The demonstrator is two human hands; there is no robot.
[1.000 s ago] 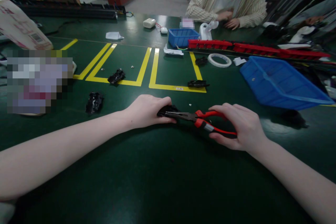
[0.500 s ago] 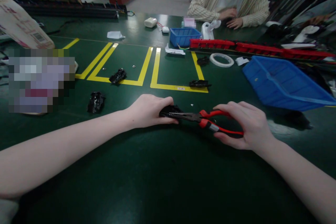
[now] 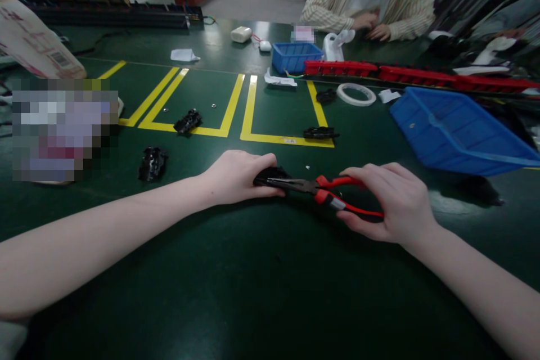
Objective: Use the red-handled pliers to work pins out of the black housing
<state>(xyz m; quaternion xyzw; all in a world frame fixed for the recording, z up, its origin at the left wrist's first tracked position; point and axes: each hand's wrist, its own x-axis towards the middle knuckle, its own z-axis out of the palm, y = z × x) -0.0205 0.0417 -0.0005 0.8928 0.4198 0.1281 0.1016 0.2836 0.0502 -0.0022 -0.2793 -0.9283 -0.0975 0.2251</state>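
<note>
My left hand is closed around a small black plastic part, gripping it between thumb and fingers. My right hand holds red-handled long-nose pliers by both grips, which are spread apart. The dark jaws point left and reach the black part; whether they pinch it I cannot tell. Similar black parts lie on the table: one left of my left hand, one on the yellow tape, and another beyond the pliers.
A large blue bin sits at the right, near a white tape roll. Behind them run long red strips and a smaller blue basket. A person in a striped shirt sits across the green table.
The pliers and my right hand have shifted slightly left, with the jaws further over the black part. My left hand keeps its hold nearly in place.
</note>
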